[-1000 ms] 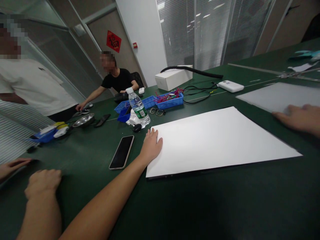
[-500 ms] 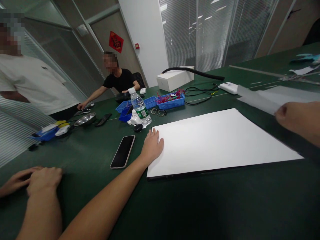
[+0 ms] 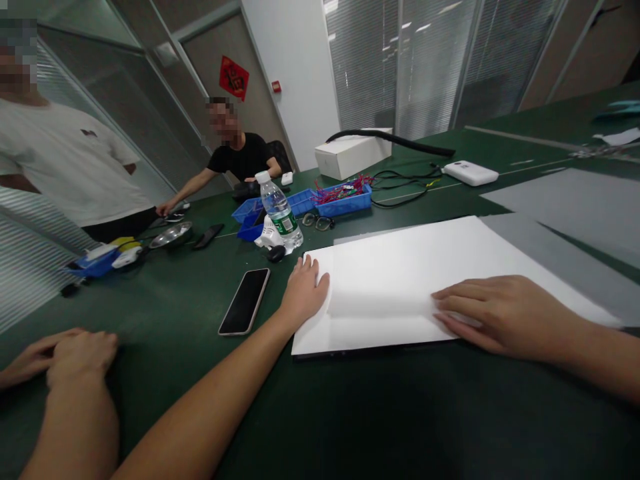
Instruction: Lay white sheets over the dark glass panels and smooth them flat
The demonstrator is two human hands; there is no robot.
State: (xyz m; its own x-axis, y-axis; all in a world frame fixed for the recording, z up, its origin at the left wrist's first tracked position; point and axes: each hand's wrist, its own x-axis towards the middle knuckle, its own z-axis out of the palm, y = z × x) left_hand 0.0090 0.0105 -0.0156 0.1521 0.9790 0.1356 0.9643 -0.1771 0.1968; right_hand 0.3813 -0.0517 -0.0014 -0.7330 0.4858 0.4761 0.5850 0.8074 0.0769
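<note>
The left hand [image 3: 304, 292] lies flat, palm down and fingers together, on the near left corner of a white board [image 3: 400, 267] that rests on the green table [image 3: 350, 413]; it grips nothing, only presses the corner. The right hand [image 3: 493, 313] lies open and flat as well, fingers spread and pointing left, on a thin translucent sheet [image 3: 550, 257] laid over the board; its fingertips press the sheet near the board's front edge, and it closes on nothing. The sheet covers most of the board, its left edge falling a little short of the board's left edge, and its right part runs past the board onto the table. A second grey sheet [image 3: 575, 200] lies well apart at the far right. Just left of the left hand lies a dark phone [image 3: 245, 301], face up. Behind the hand stands a water bottle [image 3: 279, 212] beside a small white object, with glasses [image 3: 317, 221] and blue trays [image 3: 320, 200] of coloured clips farther back. A white box [image 3: 350, 155] with a black hose on it and a white device [image 3: 471, 173] with cables sit near the far side. At the lower left, another person's two hands [image 3: 70, 350] rest together on the table. Two more people are at the far left end, one seated in black, one standing in white.
</note>
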